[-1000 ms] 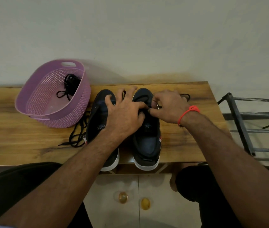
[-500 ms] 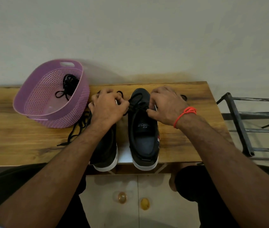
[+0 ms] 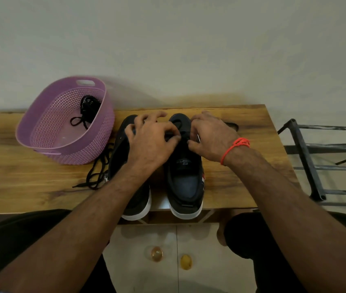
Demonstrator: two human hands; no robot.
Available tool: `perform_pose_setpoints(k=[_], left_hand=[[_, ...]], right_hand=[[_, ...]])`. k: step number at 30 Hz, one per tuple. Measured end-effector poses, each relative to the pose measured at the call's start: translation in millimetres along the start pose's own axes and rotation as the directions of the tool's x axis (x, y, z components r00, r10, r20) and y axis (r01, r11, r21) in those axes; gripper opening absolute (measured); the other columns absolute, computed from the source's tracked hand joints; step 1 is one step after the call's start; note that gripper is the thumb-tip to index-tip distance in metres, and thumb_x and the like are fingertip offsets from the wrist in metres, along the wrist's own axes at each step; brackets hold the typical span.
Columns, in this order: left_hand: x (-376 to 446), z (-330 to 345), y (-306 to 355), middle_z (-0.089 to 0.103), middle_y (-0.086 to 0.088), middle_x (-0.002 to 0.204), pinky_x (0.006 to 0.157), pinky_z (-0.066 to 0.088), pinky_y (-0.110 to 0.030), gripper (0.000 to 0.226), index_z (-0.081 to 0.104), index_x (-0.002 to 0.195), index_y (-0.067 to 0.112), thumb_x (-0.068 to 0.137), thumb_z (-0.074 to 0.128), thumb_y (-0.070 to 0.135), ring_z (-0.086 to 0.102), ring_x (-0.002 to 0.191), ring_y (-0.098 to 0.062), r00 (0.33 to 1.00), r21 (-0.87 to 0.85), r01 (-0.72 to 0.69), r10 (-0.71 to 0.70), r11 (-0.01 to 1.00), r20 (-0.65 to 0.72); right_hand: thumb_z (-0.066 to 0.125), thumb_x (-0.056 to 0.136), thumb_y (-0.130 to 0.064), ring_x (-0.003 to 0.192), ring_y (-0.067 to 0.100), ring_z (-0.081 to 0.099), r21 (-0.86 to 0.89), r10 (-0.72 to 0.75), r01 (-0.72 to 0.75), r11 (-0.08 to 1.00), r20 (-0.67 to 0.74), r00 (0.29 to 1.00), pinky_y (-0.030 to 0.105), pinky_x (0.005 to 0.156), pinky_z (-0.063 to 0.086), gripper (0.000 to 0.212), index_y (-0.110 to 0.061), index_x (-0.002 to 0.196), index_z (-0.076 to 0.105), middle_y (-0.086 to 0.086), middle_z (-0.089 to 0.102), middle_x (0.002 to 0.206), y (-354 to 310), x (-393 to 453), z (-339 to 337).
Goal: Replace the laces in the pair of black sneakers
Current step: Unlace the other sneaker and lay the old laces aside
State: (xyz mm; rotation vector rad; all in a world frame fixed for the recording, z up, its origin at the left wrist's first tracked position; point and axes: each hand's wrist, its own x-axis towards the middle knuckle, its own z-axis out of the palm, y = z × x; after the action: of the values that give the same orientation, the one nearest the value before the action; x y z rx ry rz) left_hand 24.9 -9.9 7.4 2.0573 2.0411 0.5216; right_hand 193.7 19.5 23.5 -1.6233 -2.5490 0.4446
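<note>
Left hand [image 3: 150, 142]: fingers curled, thumb and forefinger pinching the black lace [image 3: 177, 127] over the tongue of the right sneaker [image 3: 183, 166]; palm lies across the left sneaker [image 3: 130, 166]. Right hand [image 3: 209, 137]: fingers bent, pinching the same lace at the right sneaker's eyelets; orange thread bracelet [image 3: 234, 146] on the wrist. Both sneakers stand side by side on the wooden bench [image 3: 20, 182], toes to the wall, heels at the near edge. Loose black lace [image 3: 98, 172] lies on the bench just left of the left sneaker. Purple basket [image 3: 41, 115] further left, another bundled lace [image 3: 87, 111] inside. Metal rack [image 3: 315, 159] stands right of the bench.
</note>
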Motion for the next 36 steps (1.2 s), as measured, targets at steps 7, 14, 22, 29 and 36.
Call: perform_pose_setpoints(k=[7, 14, 22, 29, 36], left_hand=[[11, -18, -20, 0.049, 0.007, 0.142, 0.109, 0.026, -0.049, 0.02, 0.067, 0.112, 0.033, 0.093, 0.064, 0.039, 0.037, 0.135, -0.028, 0.961, -0.243, 0.205, -0.243, 0.948, -0.135], [-6, 5, 6, 0.026, 0.008, 0.162, 0.114, 0.017, -0.061, 0.028, 0.071, 0.108, 0.043, 0.086, 0.065, 0.061, 0.016, 0.147, -0.03, 0.994, 0.183, -0.11, 0.107, 0.977, 0.027], [7, -5, -11, 0.049, 0.015, 0.143, 0.102, 0.024, -0.049, 0.018, 0.068, 0.099, 0.032, 0.095, 0.055, 0.043, 0.032, 0.134, -0.022, 0.988, 0.06, 0.061, -0.051, 0.996, -0.143], [9, -16, -24, 0.04, 0.01, 0.154, 0.105, 0.021, -0.053, 0.023, 0.065, 0.115, 0.041, 0.094, 0.06, 0.048, 0.027, 0.141, -0.025, 0.991, -0.066, 0.061, -0.068, 0.996, -0.114], [1, -3, 0, 0.02, 0.011, 0.165, 0.111, 0.016, -0.066, 0.03, 0.071, 0.106, 0.049, 0.086, 0.059, 0.068, 0.009, 0.149, -0.031, 0.994, 0.162, -0.048, 0.031, 0.986, 0.109]], right_hand=[[0.066, 0.086, -0.031, 0.12, 0.023, 0.044, 0.007, 0.01, -0.01, 1.0, 0.001, 1.0, 0.044, 0.103, 0.041, 0.025, -0.029, 0.073, 0.044, -0.001, 0.056, 0.114, 1, 0, 1], [0.066, 0.086, -0.033, 0.117, 0.024, 0.046, 0.017, 0.017, -0.017, 1.0, 0.009, 1.0, 0.043, 0.102, 0.042, 0.019, -0.026, 0.079, 0.05, 0.001, 0.056, 0.112, 2, 0, 0], [0.066, 0.086, -0.033, 0.116, 0.023, 0.047, 0.01, 0.029, -0.03, 1.0, 0.013, 0.999, 0.043, 0.104, 0.041, 0.023, -0.03, 0.074, 0.046, -0.001, 0.056, 0.111, 2, -1, 0], [0.066, 0.085, -0.035, 0.117, 0.024, 0.047, 0.01, 0.045, -0.045, 0.999, 0.021, 0.999, 0.046, 0.104, 0.041, 0.025, -0.031, 0.071, 0.044, -0.002, 0.055, 0.108, 2, 1, -1], [0.066, 0.086, -0.037, 0.117, 0.023, 0.045, -0.011, 0.05, -0.05, 0.999, 0.016, 0.999, 0.044, 0.104, 0.04, 0.027, -0.032, 0.072, 0.043, -0.002, 0.055, 0.111, 2, 1, -3]])
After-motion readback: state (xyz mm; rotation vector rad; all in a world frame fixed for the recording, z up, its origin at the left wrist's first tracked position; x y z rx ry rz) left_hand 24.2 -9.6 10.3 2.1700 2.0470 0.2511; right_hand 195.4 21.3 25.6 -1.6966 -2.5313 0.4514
